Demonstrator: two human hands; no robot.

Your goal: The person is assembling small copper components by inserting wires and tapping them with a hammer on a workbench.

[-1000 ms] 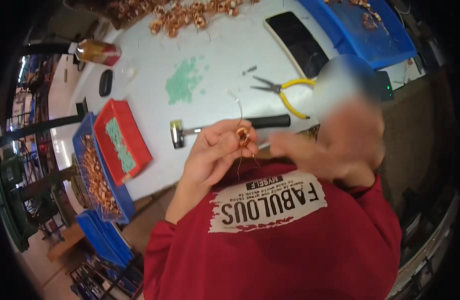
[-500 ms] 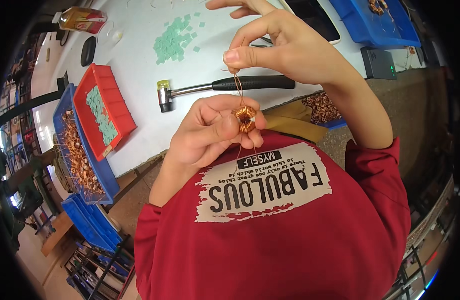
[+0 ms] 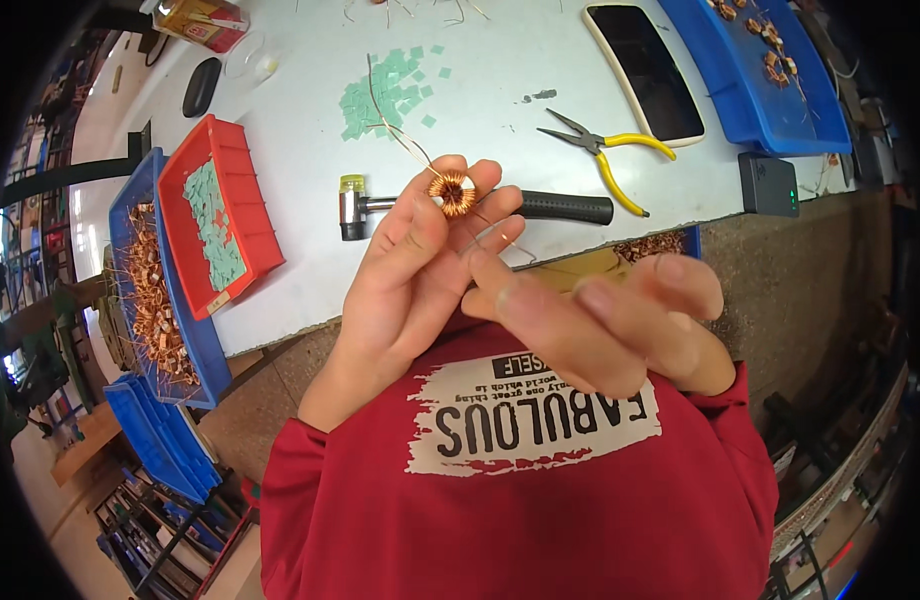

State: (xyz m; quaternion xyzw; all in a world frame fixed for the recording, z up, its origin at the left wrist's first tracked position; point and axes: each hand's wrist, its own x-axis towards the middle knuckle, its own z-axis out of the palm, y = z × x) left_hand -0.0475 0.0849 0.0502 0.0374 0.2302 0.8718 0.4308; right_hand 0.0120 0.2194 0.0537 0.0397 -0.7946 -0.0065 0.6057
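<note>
My left hand holds a ring coil wound with copper wire, its palm turned up and the coil between thumb and fingers. Two copper leads rise from the coil toward the far side. Thinner wire ends trail from its near side, across my left fingers. Close in front of the camera, my right hand is curled, with its leading fingertips closed at one trailing wire end; the contact is partly hidden. Behind the left hand a hammer with a black handle lies on the table.
Yellow-handled pliers and a phone lie to the right, near a blue tray with coils. Green squares are scattered beyond the hammer. A red bin and a blue bin with coils stand left.
My right hand has left the upper leads and come down toward me, beside the lower wire ends. The left hand has turned palm up, still holding the coil. The pliers have come into full sight.
</note>
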